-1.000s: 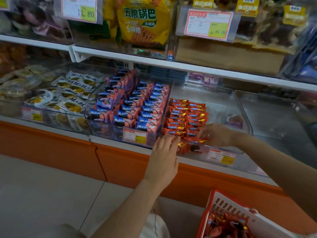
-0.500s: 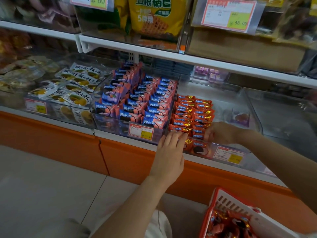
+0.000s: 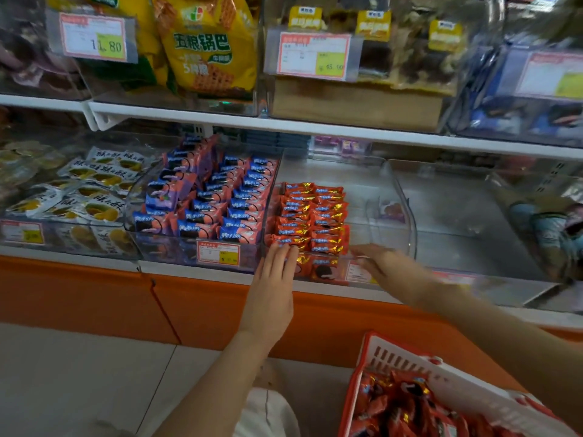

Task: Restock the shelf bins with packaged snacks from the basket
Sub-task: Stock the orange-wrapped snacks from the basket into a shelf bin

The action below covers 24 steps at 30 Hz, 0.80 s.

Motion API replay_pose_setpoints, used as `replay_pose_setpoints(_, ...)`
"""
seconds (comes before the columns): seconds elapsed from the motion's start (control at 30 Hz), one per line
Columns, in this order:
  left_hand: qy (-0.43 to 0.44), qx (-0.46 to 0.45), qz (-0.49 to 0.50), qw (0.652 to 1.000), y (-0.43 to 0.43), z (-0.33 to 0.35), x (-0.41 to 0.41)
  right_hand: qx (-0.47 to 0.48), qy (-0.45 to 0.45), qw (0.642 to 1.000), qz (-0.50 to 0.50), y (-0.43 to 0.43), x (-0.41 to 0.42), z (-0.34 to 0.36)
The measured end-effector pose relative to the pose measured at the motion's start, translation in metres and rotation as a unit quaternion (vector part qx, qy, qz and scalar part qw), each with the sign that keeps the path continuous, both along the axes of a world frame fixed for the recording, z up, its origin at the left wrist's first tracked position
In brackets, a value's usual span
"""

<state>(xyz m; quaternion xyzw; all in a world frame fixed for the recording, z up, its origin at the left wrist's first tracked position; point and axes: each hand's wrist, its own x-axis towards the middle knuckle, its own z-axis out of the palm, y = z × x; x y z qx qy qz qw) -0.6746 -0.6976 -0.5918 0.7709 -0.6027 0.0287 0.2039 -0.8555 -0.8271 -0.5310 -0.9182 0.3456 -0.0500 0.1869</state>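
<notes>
Orange snack packets (image 3: 312, 216) lie in two neat rows in the left part of a clear shelf bin (image 3: 407, 212). My left hand (image 3: 274, 279) is flat, its straight fingers touching the front of the bin at the front left packet. My right hand (image 3: 388, 269) is blurred, held at the bin's front right edge, fingers extended and holding nothing. A red and white basket (image 3: 410, 361) at the bottom right holds several more orange packets (image 3: 407, 408).
Left of that bin, another clear bin holds blue and pink packets (image 3: 205, 200); further left lie white and yellow packets (image 3: 88, 190). A bare clear bin (image 3: 467, 216) stands to the right. The upper shelf (image 3: 284, 124) carries yellow bags and price tags. Orange base panel below.
My right hand has drawn back from the orange packets toward the bin's front right edge. My left hand stays at the bin front. The camera has tilted slightly upward.
</notes>
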Motion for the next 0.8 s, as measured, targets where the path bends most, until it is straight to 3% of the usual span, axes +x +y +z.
replay_pose_setpoints(0.2,-0.002,0.015,0.046,0.999,0.006,0.003,-0.024,-0.135,-0.047,0.99,0.005,0.021,-0.071,-0.029)
replay_pose_setpoints(0.33,-0.148,0.07,-0.029,0.986,0.006,-0.009,-0.051,-0.187,-0.065,0.98,-0.029,0.026,-0.12,-0.062)
replay_pose_setpoints(0.53,-0.116,0.263,-0.121,0.95,0.014,-0.034,-0.131,-0.118,-0.019,0.986,-0.117,0.057,-0.191,-0.137)
replay_pose_setpoints(0.8,-0.062,0.322,-0.247,0.912,0.02,-0.101,-0.19,0.049,0.145,0.974,-0.167,0.096,-0.268,-0.229)
